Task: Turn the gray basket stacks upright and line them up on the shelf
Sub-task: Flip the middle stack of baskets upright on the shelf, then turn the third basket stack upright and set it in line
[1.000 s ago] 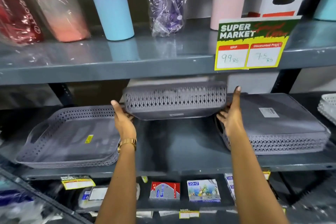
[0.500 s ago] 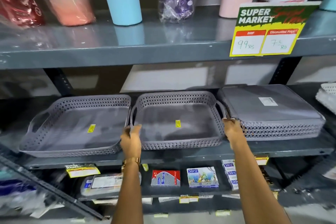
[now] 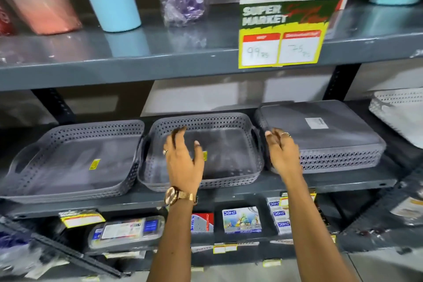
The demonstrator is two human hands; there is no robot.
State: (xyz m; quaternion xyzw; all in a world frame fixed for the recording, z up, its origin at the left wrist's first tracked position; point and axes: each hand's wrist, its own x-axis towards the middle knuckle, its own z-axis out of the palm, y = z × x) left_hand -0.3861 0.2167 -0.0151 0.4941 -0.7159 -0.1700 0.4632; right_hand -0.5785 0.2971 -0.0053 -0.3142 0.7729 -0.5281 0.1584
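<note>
Three gray perforated basket stacks sit in a row on the middle shelf. The left stack and the middle stack are upright, each with a small yellow sticker inside. The right stack lies upside down, its flat bottom with a white label facing up. My left hand hovers over the middle stack, fingers spread, holding nothing. My right hand is open at the left end of the upside-down stack, fingers curled toward its edge; I cannot tell whether it touches.
Tall bottles stand on the upper shelf behind a yellow price sign. A white basket sits at the far right of the middle shelf. Small packets fill the lower shelf. A dark upright post stands behind the right stack.
The middle stack, tilted on edge a second ago, now rests upright on the shelf. Both hands have let go of it; the right hand has shifted toward the upside-down stack.
</note>
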